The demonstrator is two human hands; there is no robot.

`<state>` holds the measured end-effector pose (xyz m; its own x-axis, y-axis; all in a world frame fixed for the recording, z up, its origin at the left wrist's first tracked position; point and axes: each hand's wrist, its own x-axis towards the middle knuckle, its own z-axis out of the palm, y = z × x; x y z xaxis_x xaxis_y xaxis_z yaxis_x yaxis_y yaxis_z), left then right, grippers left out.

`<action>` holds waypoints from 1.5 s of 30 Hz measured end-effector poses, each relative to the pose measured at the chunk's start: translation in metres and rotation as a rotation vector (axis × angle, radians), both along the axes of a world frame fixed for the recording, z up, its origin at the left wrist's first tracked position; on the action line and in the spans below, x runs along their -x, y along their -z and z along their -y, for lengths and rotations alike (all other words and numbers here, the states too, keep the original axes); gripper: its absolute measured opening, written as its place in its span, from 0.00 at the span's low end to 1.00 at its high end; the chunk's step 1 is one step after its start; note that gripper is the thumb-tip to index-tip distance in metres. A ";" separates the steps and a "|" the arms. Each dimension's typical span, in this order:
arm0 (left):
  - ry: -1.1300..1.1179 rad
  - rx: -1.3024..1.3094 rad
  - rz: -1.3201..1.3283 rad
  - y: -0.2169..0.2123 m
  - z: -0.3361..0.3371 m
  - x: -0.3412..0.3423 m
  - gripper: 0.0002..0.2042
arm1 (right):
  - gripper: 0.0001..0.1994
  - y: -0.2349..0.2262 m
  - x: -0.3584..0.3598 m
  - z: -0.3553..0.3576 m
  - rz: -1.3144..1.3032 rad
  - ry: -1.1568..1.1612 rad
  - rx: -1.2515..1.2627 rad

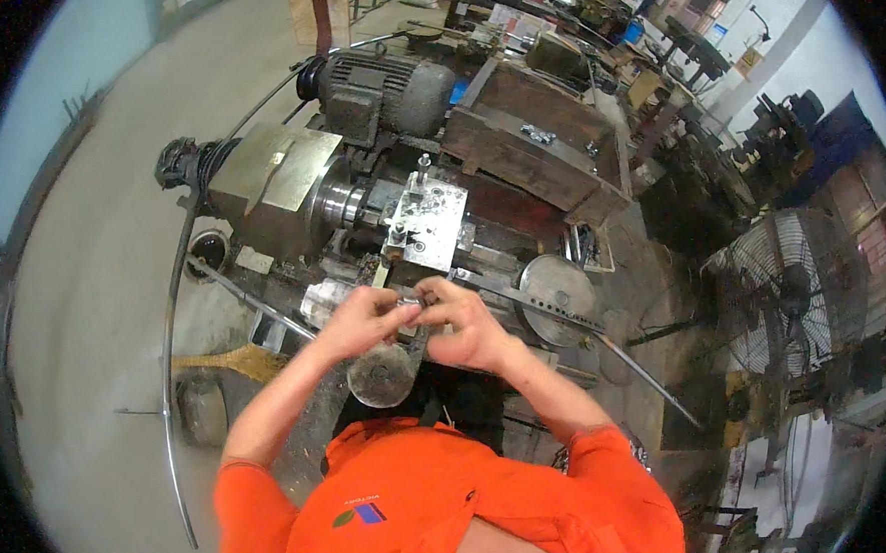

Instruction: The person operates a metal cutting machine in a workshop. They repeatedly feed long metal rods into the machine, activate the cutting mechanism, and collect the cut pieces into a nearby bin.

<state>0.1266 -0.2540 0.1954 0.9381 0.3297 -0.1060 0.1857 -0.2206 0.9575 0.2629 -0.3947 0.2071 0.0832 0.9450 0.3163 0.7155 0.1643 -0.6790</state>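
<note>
My left hand (pixel 362 319) and my right hand (pixel 462 322) meet in front of my body. Their fingertips pinch a small shiny metal piece (pixel 408 301), mostly covered by the fingers, so its exact kind is unclear. Just beyond them is a lathe's flat metal slide (pixel 438 225) with upright bolts on it. To its left sits the bright round spindle end (pixel 339 204), beside the headstock under a brass-coloured cover (pixel 279 165). Close below my hands is a round worn metal disc (pixel 380 375).
A motor (pixel 383 91) stands behind the headstock. Beyond the slide is a rusty metal tray (pixel 536 136) with small parts. A large round wheel (pixel 556 289) and a long lever (pixel 643 371) lie right; a caged fan (pixel 790 288) stands farther off. Long bars (pixel 177 320) and a broom (pixel 237 363) are left.
</note>
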 end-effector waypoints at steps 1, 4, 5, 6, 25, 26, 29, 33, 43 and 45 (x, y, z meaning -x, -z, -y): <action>0.064 -0.110 -0.015 -0.004 -0.015 0.008 0.14 | 0.16 -0.003 -0.005 -0.012 0.020 -0.044 -0.026; -0.205 -0.139 -0.027 -0.016 -0.055 0.050 0.10 | 0.13 0.004 -0.030 -0.061 0.185 -0.045 -0.144; -0.331 -0.154 0.010 -0.019 -0.070 0.067 0.09 | 0.12 0.004 -0.038 -0.082 0.282 0.007 -0.122; -0.444 -0.196 -0.033 -0.030 -0.084 0.088 0.09 | 0.11 0.003 -0.044 -0.103 0.377 0.060 -0.102; -0.892 -0.763 -0.656 0.111 -0.143 0.304 0.14 | 0.13 0.020 -0.051 -0.202 0.152 0.266 0.328; -0.878 -0.794 -0.715 0.103 -0.141 0.296 0.14 | 0.13 0.023 -0.055 -0.201 0.152 0.264 0.317; -0.857 -0.815 -0.839 0.083 -0.145 0.293 0.14 | 0.13 0.028 -0.057 -0.194 0.159 0.351 0.279; -0.758 -1.291 -0.972 0.104 -0.252 0.382 0.07 | 0.13 0.030 -0.062 -0.188 0.152 0.330 0.217; -0.915 -1.234 -0.989 0.104 -0.319 0.395 0.09 | 0.11 0.025 -0.054 -0.191 0.033 0.343 0.137; -1.011 -1.003 -0.907 0.088 -0.308 0.354 0.12 | 0.08 0.029 -0.060 -0.174 0.100 0.369 -0.006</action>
